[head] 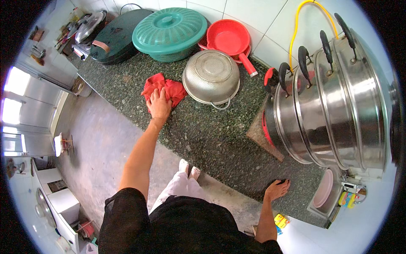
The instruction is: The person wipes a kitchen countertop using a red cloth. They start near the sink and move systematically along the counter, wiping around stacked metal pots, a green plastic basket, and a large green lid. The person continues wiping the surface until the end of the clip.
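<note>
My left hand (159,106) presses with spread fingers on a crumpled red cloth (163,90) on the dark speckled granite countertop (219,136). Just right of the cloth, an upturned perforated metal colander (211,76) lies on the counter. Over by the front edge on the right, my right hand (277,189) rests on the countertop near the sink, with nothing seen in it; a small dark patch shows at its fingers. Behind the colander sit a red plastic dipper (229,36) and a green plastic basket with a lid (169,30).
A tall stainless steel steamer stack (330,104) stands on the right, beside a sink (334,187) holding a pink basin (323,188). A black electric griddle (119,36) and a lidded pan (90,28) are at the far left. A yellow hose (295,31) runs along the tiled wall.
</note>
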Available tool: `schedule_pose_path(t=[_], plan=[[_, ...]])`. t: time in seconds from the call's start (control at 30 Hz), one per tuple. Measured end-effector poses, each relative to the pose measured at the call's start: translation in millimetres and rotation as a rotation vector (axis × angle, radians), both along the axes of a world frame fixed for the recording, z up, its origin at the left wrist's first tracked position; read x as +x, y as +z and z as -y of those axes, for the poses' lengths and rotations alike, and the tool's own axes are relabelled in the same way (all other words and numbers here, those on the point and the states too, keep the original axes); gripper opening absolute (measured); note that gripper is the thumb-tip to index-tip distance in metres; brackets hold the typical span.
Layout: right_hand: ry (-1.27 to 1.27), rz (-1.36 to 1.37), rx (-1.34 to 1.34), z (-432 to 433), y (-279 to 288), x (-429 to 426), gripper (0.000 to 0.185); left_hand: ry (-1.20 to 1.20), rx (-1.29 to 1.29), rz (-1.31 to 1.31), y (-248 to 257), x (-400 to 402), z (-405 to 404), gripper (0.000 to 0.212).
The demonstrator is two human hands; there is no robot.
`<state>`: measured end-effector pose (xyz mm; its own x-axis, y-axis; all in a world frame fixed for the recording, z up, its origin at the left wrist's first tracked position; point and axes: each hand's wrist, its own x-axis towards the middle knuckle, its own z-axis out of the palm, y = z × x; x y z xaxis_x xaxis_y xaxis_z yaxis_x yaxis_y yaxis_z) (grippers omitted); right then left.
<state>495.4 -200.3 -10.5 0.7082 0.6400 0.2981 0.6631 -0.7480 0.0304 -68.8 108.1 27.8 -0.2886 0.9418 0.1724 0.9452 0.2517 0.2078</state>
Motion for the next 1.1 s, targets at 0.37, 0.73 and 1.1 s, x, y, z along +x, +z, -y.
schedule_pose_path(t=[0.37,0.73,1.1], plan=[[-0.018,0.074,0.01,3.5,-17.5,17.6,0.047,-0.59,-0.036,0.174,22.4,146.2,176.8,0.064],[-0.033,0.047,-0.034,-0.2,-7.8,10.5,0.048,-0.219,0.085,-0.046,-1.8,-54.3,127.0,0.057],[-0.051,0.081,-0.037,3.7,-19.2,23.2,0.049,-0.301,0.115,0.114,4.1,23.0,150.0,0.06]])
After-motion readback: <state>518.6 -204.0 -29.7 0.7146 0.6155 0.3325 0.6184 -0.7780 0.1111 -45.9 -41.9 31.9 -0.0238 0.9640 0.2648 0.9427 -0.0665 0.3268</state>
